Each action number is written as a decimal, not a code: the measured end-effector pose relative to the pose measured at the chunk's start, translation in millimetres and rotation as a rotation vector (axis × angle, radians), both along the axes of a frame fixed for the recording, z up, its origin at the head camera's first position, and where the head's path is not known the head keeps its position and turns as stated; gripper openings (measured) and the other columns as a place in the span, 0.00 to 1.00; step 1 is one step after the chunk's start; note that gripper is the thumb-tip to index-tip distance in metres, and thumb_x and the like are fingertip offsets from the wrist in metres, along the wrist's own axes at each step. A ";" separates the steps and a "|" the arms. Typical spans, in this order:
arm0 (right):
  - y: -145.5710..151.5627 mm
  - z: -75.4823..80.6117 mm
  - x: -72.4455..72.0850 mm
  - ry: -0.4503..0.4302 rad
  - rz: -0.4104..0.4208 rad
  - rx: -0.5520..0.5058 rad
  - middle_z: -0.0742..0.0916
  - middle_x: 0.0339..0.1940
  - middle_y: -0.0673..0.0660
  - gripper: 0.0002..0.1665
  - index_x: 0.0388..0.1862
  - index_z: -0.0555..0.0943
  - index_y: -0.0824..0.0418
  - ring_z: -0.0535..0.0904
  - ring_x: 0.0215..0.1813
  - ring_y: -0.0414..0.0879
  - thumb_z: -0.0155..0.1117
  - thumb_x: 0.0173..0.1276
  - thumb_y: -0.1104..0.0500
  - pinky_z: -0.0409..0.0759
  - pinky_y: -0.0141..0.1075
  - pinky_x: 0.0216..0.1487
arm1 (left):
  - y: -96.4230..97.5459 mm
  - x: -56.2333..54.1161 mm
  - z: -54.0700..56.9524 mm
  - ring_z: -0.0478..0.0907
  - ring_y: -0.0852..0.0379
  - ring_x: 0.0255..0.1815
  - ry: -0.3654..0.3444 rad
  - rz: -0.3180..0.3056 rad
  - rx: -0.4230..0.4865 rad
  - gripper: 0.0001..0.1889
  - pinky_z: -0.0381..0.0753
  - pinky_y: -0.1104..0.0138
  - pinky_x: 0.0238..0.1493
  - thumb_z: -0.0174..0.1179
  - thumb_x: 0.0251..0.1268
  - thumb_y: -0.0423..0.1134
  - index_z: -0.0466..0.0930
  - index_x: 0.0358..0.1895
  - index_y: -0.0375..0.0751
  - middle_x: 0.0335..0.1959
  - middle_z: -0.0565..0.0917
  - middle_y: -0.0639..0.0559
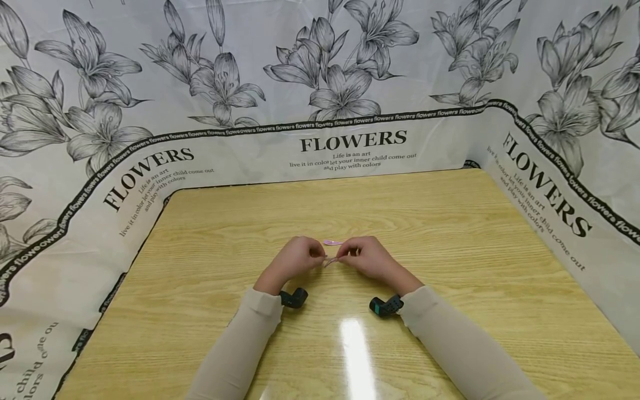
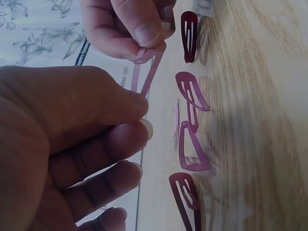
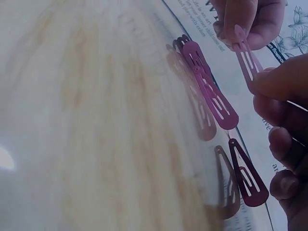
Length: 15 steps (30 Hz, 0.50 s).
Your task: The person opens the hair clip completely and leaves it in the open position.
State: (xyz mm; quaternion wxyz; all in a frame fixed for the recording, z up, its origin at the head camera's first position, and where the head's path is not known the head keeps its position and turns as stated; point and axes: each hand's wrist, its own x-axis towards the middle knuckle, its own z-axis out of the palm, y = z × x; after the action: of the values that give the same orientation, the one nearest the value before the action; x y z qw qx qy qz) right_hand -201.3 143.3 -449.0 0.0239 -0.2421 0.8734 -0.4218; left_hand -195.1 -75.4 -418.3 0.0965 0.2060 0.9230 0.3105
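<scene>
A pink snap hair clip is stretched between my two hands, its narrow body pinched at both ends. My left hand grips one end between thumb and forefinger, while my right hand pinches the other. In the left wrist view the held clip appears slightly spread apart. Just beyond my hands lie pink clips, partly overlapping. A dark red clip lies to one side of them and another dark red clip to the other. The right wrist view shows a pink clip and a dark red clip.
The clips lie in a row on a wood-grain table. A white flower-printed cloth stands around its back and sides. Dark wrist cameras hang under both sleeves. A bright light reflection falls on the near tabletop.
</scene>
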 end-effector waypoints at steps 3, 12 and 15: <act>-1.0 0.1 1.0 0.020 0.006 0.020 0.86 0.31 0.44 0.04 0.32 0.87 0.47 0.75 0.31 0.41 0.68 0.64 0.57 0.73 0.34 0.34 | 0.7 0.3 1.1 0.75 0.59 0.29 0.010 -0.024 -0.038 0.05 0.77 0.67 0.34 0.61 0.64 0.37 0.86 0.35 0.43 0.33 0.85 0.53; -2.2 2.2 4.6 0.051 0.040 0.093 0.86 0.31 0.43 0.03 0.33 0.87 0.50 0.74 0.31 0.40 0.68 0.63 0.58 0.73 0.33 0.35 | 2.2 1.6 1.0 0.72 0.61 0.26 0.022 -0.100 -0.118 0.05 0.73 0.69 0.32 0.61 0.63 0.36 0.86 0.32 0.43 0.29 0.84 0.55; -3.1 3.3 5.7 0.058 0.045 0.126 0.86 0.31 0.42 0.04 0.33 0.87 0.49 0.75 0.32 0.39 0.67 0.62 0.58 0.73 0.33 0.36 | 2.7 2.4 1.1 0.70 0.61 0.24 0.013 -0.114 -0.125 0.05 0.71 0.70 0.30 0.61 0.62 0.35 0.85 0.30 0.42 0.25 0.81 0.55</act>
State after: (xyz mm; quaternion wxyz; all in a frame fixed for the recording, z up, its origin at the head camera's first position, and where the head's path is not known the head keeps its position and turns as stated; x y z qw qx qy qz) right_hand -195.6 140.1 -445.7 0.0234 -0.2718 0.8928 -0.3584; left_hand -192.7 -72.7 -417.2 0.1205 0.2538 0.9280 0.2448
